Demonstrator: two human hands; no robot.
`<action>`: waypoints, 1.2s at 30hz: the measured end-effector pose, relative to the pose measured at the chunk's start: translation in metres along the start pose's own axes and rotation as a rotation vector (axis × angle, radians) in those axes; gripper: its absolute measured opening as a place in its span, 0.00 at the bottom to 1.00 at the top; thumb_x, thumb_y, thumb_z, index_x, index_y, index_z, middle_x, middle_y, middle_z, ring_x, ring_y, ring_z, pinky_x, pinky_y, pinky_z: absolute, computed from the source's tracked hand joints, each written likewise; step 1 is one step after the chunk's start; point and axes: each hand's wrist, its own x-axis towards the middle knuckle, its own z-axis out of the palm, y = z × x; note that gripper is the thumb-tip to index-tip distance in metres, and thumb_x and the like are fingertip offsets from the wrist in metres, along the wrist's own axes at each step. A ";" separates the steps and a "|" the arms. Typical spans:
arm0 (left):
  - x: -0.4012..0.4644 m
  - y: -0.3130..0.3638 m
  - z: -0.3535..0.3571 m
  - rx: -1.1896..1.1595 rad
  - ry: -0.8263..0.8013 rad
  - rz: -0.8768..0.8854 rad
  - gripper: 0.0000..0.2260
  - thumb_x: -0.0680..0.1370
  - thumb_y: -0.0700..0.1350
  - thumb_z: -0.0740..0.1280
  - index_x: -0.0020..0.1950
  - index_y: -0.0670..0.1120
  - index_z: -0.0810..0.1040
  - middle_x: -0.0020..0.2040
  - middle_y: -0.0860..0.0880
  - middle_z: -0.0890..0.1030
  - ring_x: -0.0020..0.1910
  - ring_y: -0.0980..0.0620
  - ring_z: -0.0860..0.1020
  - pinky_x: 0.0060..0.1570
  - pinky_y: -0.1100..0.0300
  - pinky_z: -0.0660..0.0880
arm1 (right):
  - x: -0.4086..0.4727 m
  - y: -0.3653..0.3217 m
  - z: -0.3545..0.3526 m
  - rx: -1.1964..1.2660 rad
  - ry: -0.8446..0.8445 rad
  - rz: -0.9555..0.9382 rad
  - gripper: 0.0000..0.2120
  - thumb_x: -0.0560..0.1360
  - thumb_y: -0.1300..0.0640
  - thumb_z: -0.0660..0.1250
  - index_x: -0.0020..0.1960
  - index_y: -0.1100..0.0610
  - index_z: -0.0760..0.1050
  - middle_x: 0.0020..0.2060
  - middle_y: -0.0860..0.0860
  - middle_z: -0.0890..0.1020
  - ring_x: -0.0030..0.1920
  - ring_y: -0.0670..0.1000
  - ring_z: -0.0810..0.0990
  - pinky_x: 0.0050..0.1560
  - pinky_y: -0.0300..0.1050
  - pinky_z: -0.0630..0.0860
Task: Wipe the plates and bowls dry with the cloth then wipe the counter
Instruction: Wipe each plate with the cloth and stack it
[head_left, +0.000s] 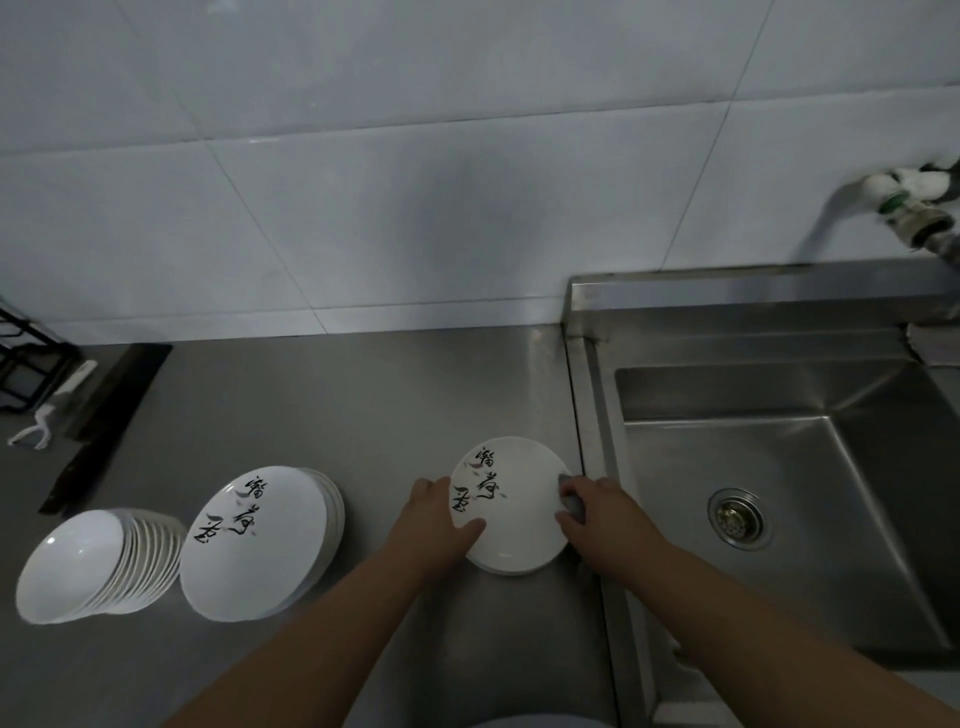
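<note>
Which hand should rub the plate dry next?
The right hand, probably. It already grips the grey cloth at the plate's right edge, while the left hand steadies the left rim with its thumb on top.

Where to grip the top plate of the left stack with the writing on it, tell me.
Probably the top plate by its near rim, from the person's side: it lies tilted on its stack, the bowls crowd its left, and the near edge looks free.
</note>
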 end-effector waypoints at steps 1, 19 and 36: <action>-0.001 -0.001 -0.002 0.008 -0.004 0.019 0.34 0.69 0.65 0.67 0.71 0.50 0.70 0.64 0.47 0.71 0.66 0.45 0.73 0.64 0.55 0.71 | -0.002 -0.003 -0.002 -0.017 0.024 0.007 0.17 0.81 0.47 0.66 0.68 0.51 0.72 0.59 0.54 0.75 0.57 0.55 0.78 0.55 0.44 0.74; -0.099 -0.192 -0.100 -0.003 0.465 -0.077 0.23 0.80 0.55 0.67 0.73 0.48 0.72 0.71 0.47 0.71 0.68 0.45 0.73 0.67 0.51 0.70 | -0.007 -0.208 0.066 -0.182 -0.007 -0.120 0.21 0.75 0.30 0.62 0.43 0.47 0.75 0.37 0.44 0.79 0.40 0.45 0.79 0.45 0.44 0.78; -0.085 -0.272 -0.109 -0.188 0.330 -0.107 0.26 0.73 0.59 0.71 0.66 0.49 0.71 0.62 0.50 0.74 0.61 0.48 0.74 0.61 0.52 0.73 | -0.012 -0.277 0.145 -0.052 -0.005 0.005 0.25 0.78 0.47 0.69 0.73 0.50 0.69 0.56 0.52 0.83 0.56 0.55 0.81 0.56 0.48 0.77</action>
